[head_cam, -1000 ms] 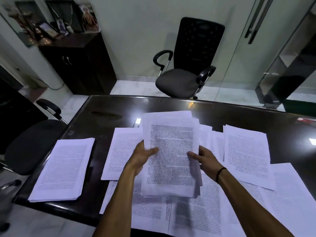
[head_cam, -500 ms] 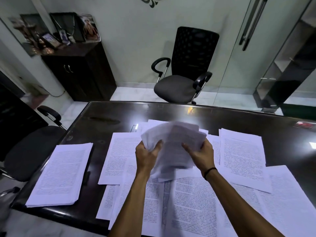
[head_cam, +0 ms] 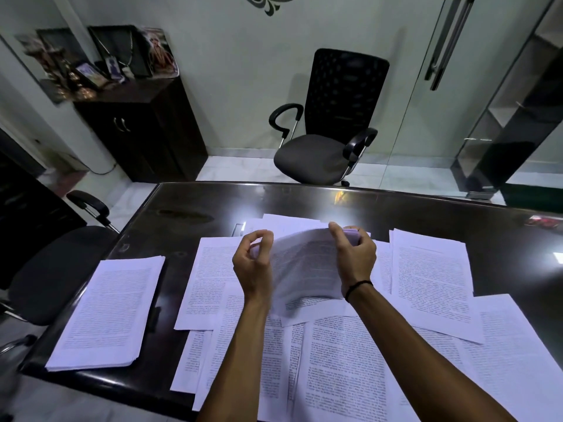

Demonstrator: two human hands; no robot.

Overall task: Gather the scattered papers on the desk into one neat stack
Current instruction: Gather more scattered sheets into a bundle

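The fingers (head_cam: 336, 236) of the right hand (head_cam: 355, 257) are being curled over the far right edge of a bundle of papers (head_cam: 307, 269), thumb on the near face, so that edge is being pinched firmly. On the other side, the left hand (head_cam: 253, 263) is being held at the bundle's left edge with its fingers (head_cam: 263, 240) curled toward the thumb; whether a sheet is actually being nipped there cannot be told, as the edge is blurred. The bundle is being held above the bench (head_cam: 189, 208), bowed and sagging in the middle, its near end drooping toward the loose sheets (head_cam: 344, 360) below.

The paper is being judged light, limp and slippery sheet against sheet: a one-sided pinch is likely letting the pages fan or slide out. A hold on both long edges, fingers underneath, is being suggested, with the bundle stood on one short edge and tapped square on the bench.

Further out, more pages are being left spread: a sheet (head_cam: 431, 272) just right of the hands, overlapped pages at the near edge, and a squared pile (head_cam: 106, 312) well apart at the left. An office chair (head_cam: 329, 141) is being seen beyond the bench.
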